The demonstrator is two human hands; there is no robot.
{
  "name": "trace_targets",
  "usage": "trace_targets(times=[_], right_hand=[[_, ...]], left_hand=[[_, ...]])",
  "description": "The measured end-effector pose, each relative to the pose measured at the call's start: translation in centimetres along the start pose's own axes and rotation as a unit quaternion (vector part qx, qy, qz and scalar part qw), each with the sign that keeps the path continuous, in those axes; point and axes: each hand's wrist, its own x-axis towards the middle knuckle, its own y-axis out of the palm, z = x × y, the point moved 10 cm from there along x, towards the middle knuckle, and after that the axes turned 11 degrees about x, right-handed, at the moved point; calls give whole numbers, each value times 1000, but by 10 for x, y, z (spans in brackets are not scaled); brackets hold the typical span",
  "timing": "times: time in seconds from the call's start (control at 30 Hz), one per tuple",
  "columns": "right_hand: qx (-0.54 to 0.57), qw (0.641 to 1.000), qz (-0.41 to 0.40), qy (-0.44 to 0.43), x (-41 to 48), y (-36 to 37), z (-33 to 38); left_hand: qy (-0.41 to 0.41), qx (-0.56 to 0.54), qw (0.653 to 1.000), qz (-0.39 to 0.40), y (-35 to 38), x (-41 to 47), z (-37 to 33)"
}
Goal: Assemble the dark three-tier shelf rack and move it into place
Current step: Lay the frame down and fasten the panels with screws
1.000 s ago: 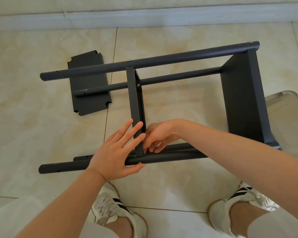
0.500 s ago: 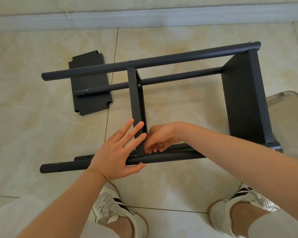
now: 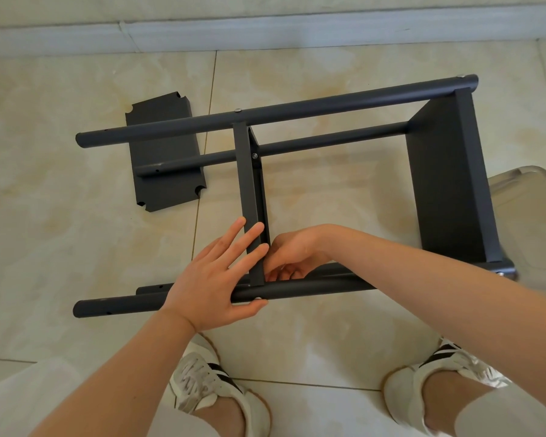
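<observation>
Dark rack [image 3: 328,104] lies sideways on the floor [image 3: 76,241]; left hand [image 3: 212,279], fingers straight, steadies the middle shelf [image 3: 249,184] on the near pole [image 3: 312,287] while right hand [image 3: 292,250] curls at the joint (grip hidden), probably fastening it next.

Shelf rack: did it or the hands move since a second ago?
Nothing has visibly moved. The left hand still lies flat across the middle shelf and the near pole. The right hand still has its fingers curled at the joint between them. The rack and the loose shelf lie where they were.
</observation>
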Motion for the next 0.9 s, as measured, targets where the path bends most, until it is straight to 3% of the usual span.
trace_targets(times=[0.9], right_hand=[[8,1000,1,-25,0,2,0]], left_hand=[[-1,5,1000,-3,0,1,0]])
